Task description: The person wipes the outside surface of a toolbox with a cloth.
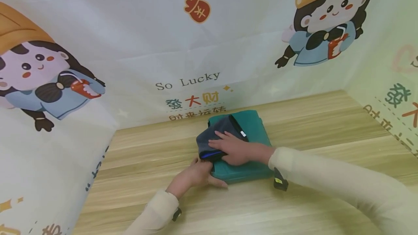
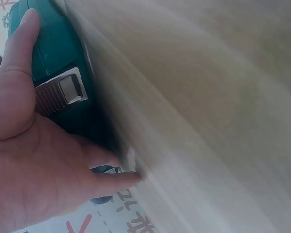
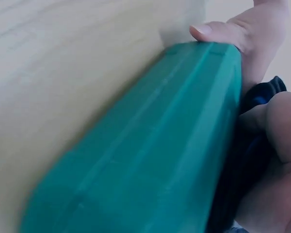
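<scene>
A teal plastic case [image 1: 258,128] lies flat on the wooden table, with a metal latch [image 2: 70,87] on its left end. A dark grey cloth [image 1: 209,135] with black edging and a white tag is spread over part of its top. My right hand [image 1: 233,149] rests on the cloth, fingers spread and nearly straight, pressing it against the case. At the case's front left corner, my left hand [image 1: 199,174] holds the end. Its thumb [image 2: 22,43] lies along the front side, and its fingers reach along the latch end.
The wooden tabletop [image 1: 143,184] extends around the case. A printed white cloth backdrop [image 1: 147,39] with cartoon figures rises behind the case and along both sides. A small black wrist device [image 1: 280,182] hangs under the right sleeve, near the case's front right corner.
</scene>
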`<state>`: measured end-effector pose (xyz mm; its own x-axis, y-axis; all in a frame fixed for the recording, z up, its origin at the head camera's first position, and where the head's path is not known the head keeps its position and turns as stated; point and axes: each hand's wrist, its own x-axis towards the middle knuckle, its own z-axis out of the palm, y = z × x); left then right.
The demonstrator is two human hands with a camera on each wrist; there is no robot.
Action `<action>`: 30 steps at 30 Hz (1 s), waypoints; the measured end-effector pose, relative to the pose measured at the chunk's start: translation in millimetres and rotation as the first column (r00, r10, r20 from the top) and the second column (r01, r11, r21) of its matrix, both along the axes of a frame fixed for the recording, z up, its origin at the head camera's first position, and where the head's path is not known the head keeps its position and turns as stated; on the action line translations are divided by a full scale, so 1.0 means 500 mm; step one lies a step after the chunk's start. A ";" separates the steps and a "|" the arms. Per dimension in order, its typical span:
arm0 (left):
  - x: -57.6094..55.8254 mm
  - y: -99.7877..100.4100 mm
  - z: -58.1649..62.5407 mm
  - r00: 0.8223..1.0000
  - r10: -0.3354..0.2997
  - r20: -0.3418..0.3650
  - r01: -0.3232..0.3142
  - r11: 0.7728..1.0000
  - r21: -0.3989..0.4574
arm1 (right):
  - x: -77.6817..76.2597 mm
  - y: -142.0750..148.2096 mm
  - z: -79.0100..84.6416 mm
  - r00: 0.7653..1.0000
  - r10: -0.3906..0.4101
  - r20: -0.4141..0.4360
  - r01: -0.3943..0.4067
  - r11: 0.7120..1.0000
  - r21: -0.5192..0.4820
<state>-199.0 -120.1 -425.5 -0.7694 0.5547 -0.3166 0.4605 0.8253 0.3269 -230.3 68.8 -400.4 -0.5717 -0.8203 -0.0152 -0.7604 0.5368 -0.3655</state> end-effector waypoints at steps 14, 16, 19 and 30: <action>0.010 -0.009 0.000 0.999 0.014 -0.034 -0.009 0.991 0.131 | 0.042 0.034 -0.033 0.987 0.147 -0.065 -0.154 0.979 -0.136; 0.008 -0.007 -0.001 0.999 0.016 -0.042 -0.011 0.991 0.131 | 0.045 0.043 -0.036 0.983 0.168 -0.067 -0.177 0.971 -0.160; 0.004 -0.006 -0.002 0.998 0.004 -0.065 0.003 0.994 0.106 | 0.048 0.055 -0.035 0.977 0.205 -0.063 -0.214 0.956 -0.199; 0.008 -0.010 -0.005 0.972 -0.065 -0.224 0.070 0.997 0.013 | 0.046 0.080 -0.026 0.951 0.307 0.039 -0.285 0.916 -0.283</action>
<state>-194.8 -125.3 -428.0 -0.7802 0.6122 -0.1286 0.5780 0.7841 0.2262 -207.5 109.0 -413.6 -0.3083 -0.9311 0.1949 -0.8308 0.1637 -0.5320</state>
